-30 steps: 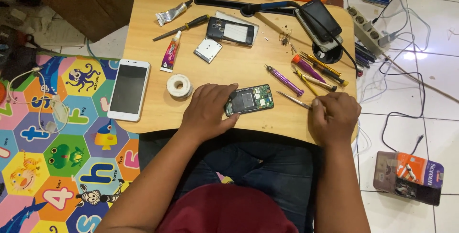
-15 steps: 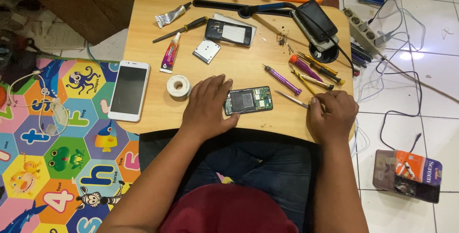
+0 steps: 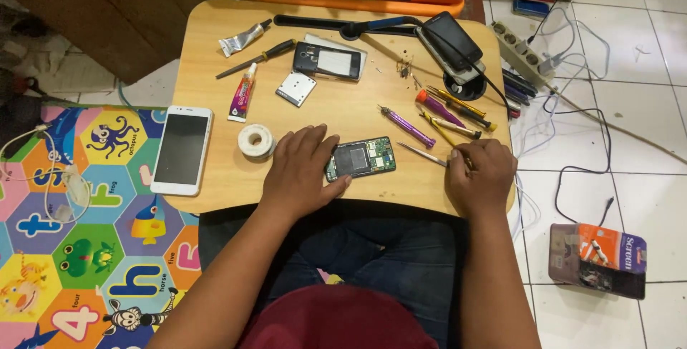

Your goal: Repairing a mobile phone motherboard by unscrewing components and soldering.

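Your left hand (image 3: 300, 170) lies flat, gripping nothing, pinning the opened phone (image 3: 361, 158) near the table's (image 3: 215, 184) near edge; its long axis runs left-right, tilted slightly far at the right. Your right hand (image 3: 481, 176) is clenched around tweezers (image 3: 422, 153) pointing left. An orange-grey box (image 3: 597, 259) lies on the floor, right. A red-white glue tube (image 3: 242, 93) lies far left.

Single head-mounted view, looking steeply down from above the seated person onto the small wooden table (image 3: 215, 177), at moderate distance. The table fills the centre; tiled floor lies right of it, and seemingly a play mat left.
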